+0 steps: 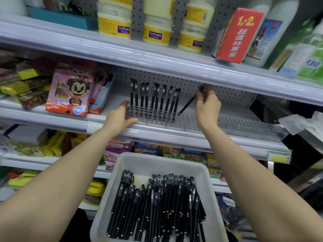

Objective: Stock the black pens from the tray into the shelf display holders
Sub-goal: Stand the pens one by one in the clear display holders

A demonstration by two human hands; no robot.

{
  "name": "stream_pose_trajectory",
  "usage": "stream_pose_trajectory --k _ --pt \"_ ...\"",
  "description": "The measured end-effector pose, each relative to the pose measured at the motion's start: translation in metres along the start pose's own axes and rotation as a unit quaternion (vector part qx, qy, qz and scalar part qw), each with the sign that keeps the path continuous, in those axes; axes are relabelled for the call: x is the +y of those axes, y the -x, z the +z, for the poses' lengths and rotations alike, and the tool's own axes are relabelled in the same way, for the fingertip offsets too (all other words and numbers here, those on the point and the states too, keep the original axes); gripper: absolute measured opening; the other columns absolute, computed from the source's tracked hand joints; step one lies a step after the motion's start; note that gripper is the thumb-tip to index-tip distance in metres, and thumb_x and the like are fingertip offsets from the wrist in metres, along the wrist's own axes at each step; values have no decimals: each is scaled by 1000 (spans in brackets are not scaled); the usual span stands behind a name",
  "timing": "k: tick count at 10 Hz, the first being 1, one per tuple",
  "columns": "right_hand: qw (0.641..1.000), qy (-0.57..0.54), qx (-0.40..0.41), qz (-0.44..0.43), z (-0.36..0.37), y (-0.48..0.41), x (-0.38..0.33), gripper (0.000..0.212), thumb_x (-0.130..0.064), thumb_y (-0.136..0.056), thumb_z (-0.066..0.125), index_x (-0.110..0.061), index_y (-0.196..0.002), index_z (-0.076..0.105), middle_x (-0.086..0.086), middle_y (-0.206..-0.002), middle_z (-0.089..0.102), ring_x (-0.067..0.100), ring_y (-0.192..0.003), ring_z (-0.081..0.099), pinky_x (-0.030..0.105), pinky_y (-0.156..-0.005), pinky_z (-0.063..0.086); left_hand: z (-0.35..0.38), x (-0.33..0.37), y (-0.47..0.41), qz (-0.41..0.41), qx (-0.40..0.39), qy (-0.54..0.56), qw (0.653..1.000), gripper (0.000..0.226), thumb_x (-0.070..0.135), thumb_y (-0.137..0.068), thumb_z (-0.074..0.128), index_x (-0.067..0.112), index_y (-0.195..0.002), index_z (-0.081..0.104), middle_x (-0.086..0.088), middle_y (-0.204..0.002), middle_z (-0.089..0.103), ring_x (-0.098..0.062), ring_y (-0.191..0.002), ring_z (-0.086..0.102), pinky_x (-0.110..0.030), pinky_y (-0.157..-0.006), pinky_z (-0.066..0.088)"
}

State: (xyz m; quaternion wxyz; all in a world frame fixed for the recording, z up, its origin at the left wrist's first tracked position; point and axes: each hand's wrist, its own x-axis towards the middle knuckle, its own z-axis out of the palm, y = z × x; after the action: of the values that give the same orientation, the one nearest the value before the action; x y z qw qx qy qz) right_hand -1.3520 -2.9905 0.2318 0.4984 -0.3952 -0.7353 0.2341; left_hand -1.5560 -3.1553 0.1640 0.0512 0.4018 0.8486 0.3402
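Single black pen [187,104]: tilted, lower tip down-left at the top of the clear display holder [244,127], capped end up-right. The tip lies just right of the last standing pen. Cannot tell if it is inside a hole.

Right hand [207,106]: fingers curled, pinching the upper end of that pen, close under the front lip of the shelf above.

Standing pens [153,100]: a row of about ten, caps up, mostly upright, the rightmost few leaning right. They fill the left part of the holder. The rest of the holder, out toward the shelf's right end, shows only bare holes.

Left hand [120,117]: clasps the holder's left end, thumb along the front edge of the middle shelf [174,137], fingers up against the end behind it.

White tray [152,163]: low in view, in front of the lower shelves, between the two forearms. Loose black pens [157,206] lie heaped in it, mostly lengthwise, with bare floor at its far end.

Perforated back panel [174,81] behind the standing row.

Left along the middle shelf: pink crayon box [70,91] with a cartoon mouse, at the front edge, near the left hand.

Upper shelf: stacked white jars [113,23] with yellow labels, and a red carton [239,35] toward the right.
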Motion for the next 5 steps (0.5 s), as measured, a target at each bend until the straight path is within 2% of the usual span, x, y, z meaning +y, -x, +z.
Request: stream_pose_trajectory --k 1,3,4,5 --pt "999 -18 -40 -2 8 2 1 23 -19 -99 56 -13 -120 63 1 -99 67 18 -92 62 28 -82 48 0 -1 -1 2 1 0 1000 81 39 -82 75 17 -147 32 -17 -136 55 -37 -124 52 -42 -99 45" --pt "996 -20 -91 16 17 -7 6 24 -19 -97 59 -10 -120 63 4 -96 67 21 -92 63 34 -89 52 1 -2 -2 3 4 -7 1000 81 40 -83 74 18 -148 31 -17 -136 56 -37 -123 52 -40 -97 45" --pt "993 27 -114 -10 20 -9 7 25 -18 -99 56 -10 -121 62 7 -102 68 23 -94 62 29 -84 48 1 -3 -2 2 3 -10 1000 82 40 -82 74 18 -148 31 -16 -136 56 -37 -123 53 -41 -97 45" --pt "989 58 -132 -17 24 -5 11 25 -20 -100 54 -9 -120 62 9 -99 67 26 -93 61 26 -77 43 1 -2 -2 7 4 -10 1000 82 40 -83 74 17 -148 31 -16 -136 56 -37 -122 53 -41 -97 45"
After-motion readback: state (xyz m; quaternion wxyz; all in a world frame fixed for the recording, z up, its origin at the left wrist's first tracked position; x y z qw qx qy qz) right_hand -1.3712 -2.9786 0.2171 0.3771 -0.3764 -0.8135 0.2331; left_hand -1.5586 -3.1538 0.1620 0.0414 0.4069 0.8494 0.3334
